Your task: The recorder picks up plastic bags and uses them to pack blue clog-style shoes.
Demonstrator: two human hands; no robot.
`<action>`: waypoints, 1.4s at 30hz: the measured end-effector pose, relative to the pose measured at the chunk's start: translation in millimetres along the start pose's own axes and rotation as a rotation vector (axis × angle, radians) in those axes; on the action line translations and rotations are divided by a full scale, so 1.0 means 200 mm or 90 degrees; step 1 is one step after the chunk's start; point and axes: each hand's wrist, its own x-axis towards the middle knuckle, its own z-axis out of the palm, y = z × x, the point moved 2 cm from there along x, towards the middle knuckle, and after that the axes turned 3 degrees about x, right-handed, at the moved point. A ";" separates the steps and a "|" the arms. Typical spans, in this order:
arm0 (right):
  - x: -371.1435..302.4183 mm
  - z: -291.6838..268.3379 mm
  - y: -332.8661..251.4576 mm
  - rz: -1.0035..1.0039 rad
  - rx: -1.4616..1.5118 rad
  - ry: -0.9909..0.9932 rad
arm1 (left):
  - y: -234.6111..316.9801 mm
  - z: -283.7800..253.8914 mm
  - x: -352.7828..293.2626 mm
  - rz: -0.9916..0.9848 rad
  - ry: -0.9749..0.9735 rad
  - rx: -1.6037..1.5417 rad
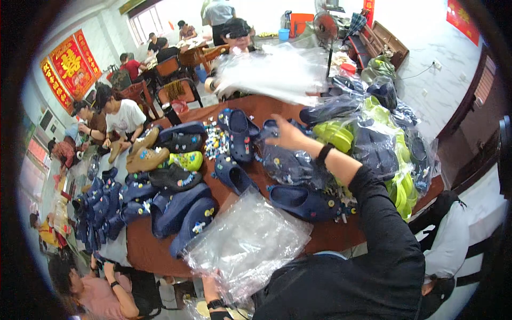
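Observation:
My left hand (210,286), low in the picture, is closed on the edge of a clear plastic bag (248,242). The bag lies flat and looks unfilled, over the near part of the brown tabletop. My right hand (289,134) reaches out across the table with its fingers apart, holding nothing that I can see. Beneath and beside it are a navy clog (238,136) with small charms and a clear bag of navy clogs (290,162). A single navy clog (234,174) and another navy clog (305,202) lie between my hands.
Bagged navy and lime clogs (376,141) are heaped at the right. Loose charms (217,143) form a small pile. Tan clogs (148,160) and many navy clogs (101,205) cover the left. Across the table, a person (236,34) is behind a clear plastic sheet (272,72).

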 end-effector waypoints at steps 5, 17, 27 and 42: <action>-0.11 -0.20 -0.44 -0.252 -0.134 0.107 | 0.08 0.06 -0.02 -0.075 0.001 -0.020; 0.34 -0.26 0.09 -0.001 -0.134 -0.045 | -0.35 -0.40 0.16 0.169 -0.059 0.356; 0.52 0.25 0.38 0.308 0.114 -0.361 | -0.14 -0.09 0.08 -0.076 0.018 -0.108; 0.29 0.31 0.05 0.462 0.653 -0.290 | 0.00 0.15 0.01 -0.090 0.009 -0.126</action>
